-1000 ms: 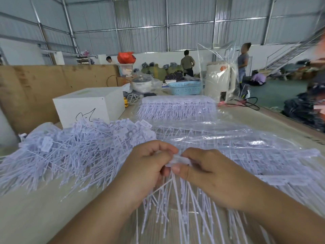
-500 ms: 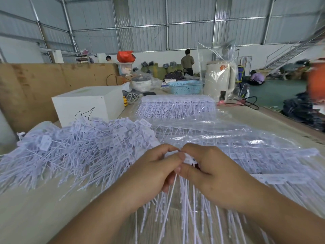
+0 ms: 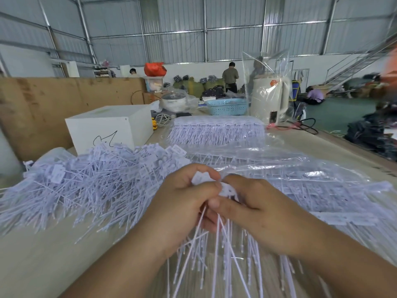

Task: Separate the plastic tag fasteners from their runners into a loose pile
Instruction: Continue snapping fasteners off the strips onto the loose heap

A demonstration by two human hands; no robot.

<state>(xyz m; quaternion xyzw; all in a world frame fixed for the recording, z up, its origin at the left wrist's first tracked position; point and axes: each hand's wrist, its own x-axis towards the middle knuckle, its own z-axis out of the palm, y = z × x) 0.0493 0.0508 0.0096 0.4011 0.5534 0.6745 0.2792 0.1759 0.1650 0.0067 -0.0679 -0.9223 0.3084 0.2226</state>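
Note:
At the centre of the table my left hand [image 3: 182,203] and my right hand [image 3: 255,211] meet, both pinching the white heads of a strip of tag fasteners [image 3: 221,188]. The strip's thin white tails hang down toward me below the hands. A big loose pile of separated white fasteners [image 3: 86,181] spreads across the table to the left. Clear bags of fasteners on their runners [image 3: 290,181] lie under and to the right of my hands. A further stacked bundle on runners [image 3: 217,130] lies behind them.
A white box [image 3: 107,127] stands at the back left against a brown board [image 3: 64,100]. Behind are a blue basket [image 3: 227,106], a bagged white appliance [image 3: 268,97] with black cable, and a pot. People stand in the far hall. Dark goods lie at right.
My hands have stayed together on the strip; the white heads between my fingertips now show twisted and bunched, and the tails hang more steeply. The camera dipped slightly.

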